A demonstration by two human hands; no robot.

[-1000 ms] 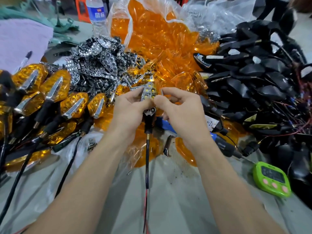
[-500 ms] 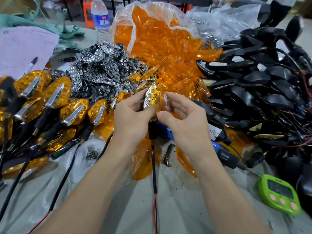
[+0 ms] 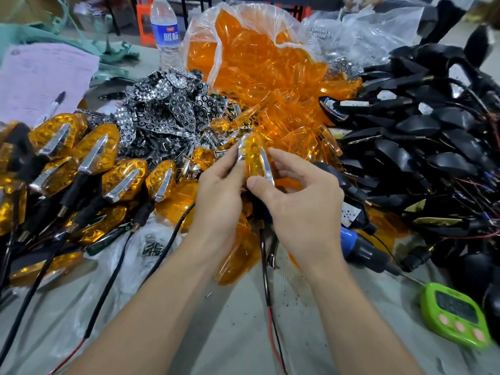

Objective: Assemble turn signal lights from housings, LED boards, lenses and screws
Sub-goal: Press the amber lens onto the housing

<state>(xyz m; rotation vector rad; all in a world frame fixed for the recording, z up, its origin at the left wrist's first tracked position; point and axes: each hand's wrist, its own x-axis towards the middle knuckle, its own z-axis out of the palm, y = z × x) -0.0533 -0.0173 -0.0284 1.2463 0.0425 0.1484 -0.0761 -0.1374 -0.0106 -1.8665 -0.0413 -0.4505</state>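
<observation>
Lilac paper sheet [image 3: 40,77], far left: lying flat on the grey table [image 3: 243,334], with a dark pen [image 3: 55,104] resting on its lower edge.

Finished amber turn signals with chrome blades [image 3: 81,163]: lying heaped at the left, black stems pointing toward the person.

Clear plastic water bottle with blue label [image 3: 165,31]: standing upright at the back.

Chrome faceted reflector plates [image 3: 167,115]: lying piled just behind the finished signals.

Small loose metal screws [image 3: 151,249]: lying on a clear plastic bag, left of the left forearm.

Left hand [image 3: 219,196]: curling its fingers round the left edge of the amber-lensed turn signal with chrome strip [image 3: 254,158], gripping it.

Amber-lensed turn signal: standing upright between the two hands at centre, tip pointing away, held above the table; its black lead with red wire [image 3: 267,280] is hanging down between the wrists.

Right hand [image 3: 303,207]: pinching the signal's right edge, thumb low and forefinger high along the chrome strip.

Clear bag of loose amber lenses [image 3: 257,71]: spilling open behind the hands.

Blue and black electric screwdriver [image 3: 362,247]: lying on the table just right of the right wrist.

Black plastic housings with wires [image 3: 433,147]: lying heaped at the right.

Green digital timer [image 3: 454,315]: lying at the near right.
</observation>
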